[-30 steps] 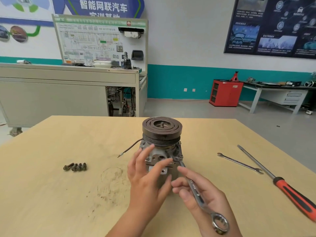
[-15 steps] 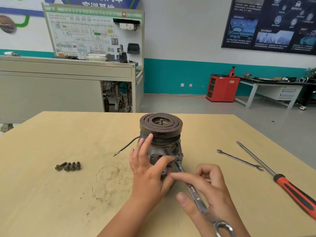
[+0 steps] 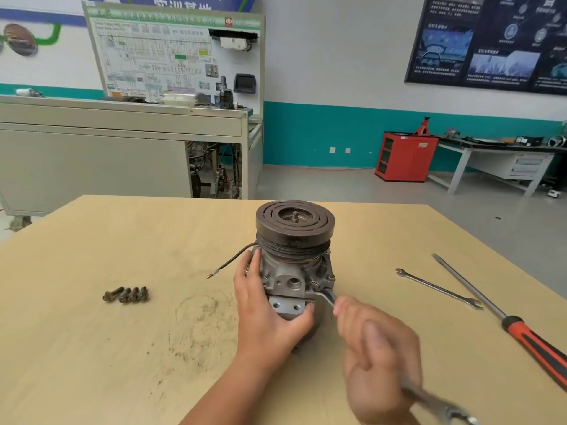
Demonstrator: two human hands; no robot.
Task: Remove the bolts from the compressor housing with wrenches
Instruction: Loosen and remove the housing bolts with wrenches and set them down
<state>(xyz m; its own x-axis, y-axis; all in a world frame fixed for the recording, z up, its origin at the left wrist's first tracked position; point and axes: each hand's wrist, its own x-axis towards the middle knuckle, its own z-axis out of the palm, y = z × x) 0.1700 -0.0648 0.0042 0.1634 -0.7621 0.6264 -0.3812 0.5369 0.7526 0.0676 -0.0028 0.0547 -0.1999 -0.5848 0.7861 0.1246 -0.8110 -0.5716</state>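
Compressor housing (image 3: 293, 279) bared: left hand (image 3: 265, 315) moved aside, wrench (image 3: 326, 297) swung right.

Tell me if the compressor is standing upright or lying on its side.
Upright. The compressor stands on end on the table, with its pulley facing up, and the left hand grips it.

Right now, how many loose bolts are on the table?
4 loose bolts, side by side in one row left of the compressor; more could hide behind it.
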